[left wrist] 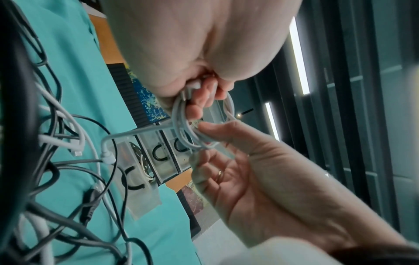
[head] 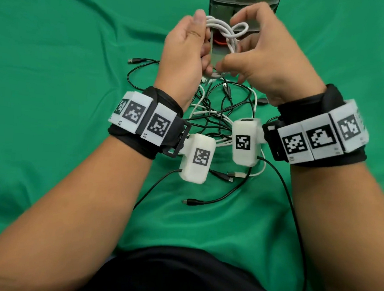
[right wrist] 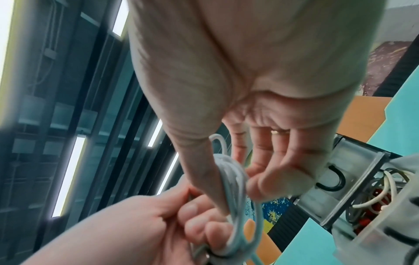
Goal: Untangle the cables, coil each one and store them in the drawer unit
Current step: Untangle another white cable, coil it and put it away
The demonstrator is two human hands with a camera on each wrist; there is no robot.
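Head view: white cable (head: pixel 225 32) is bunched in loops, held up in the air between both your hands, above the tangle and in front of the drawer unit (head: pixel 244 4). Your left hand (head: pixel 185 48) grips one side of the coil, fingers curled round the strands, thumb up. Your right hand (head: pixel 259 55) pinches the other side, thumb against the loops (right wrist: pixel 233 179), the remaining fingers (right wrist: pixel 267 156) loosely spread. One small loop sticks out on the right of the bundle. Left wrist view shows a free end (left wrist: pixel 108 156) of the white cable trailing down with its plug. Below your wrists the tangle of black and white cables (head: pixel 220 111) lies on the green cloth (head: pixel 67 70) covering the surface, plugs scattered at its edges. Drawer unit stands at the far edge of the cloth, lowest drawer (right wrist: pixel 353 182) pulled out with cables already inside; two drawers (left wrist: pixel 172 148) above it look closed.
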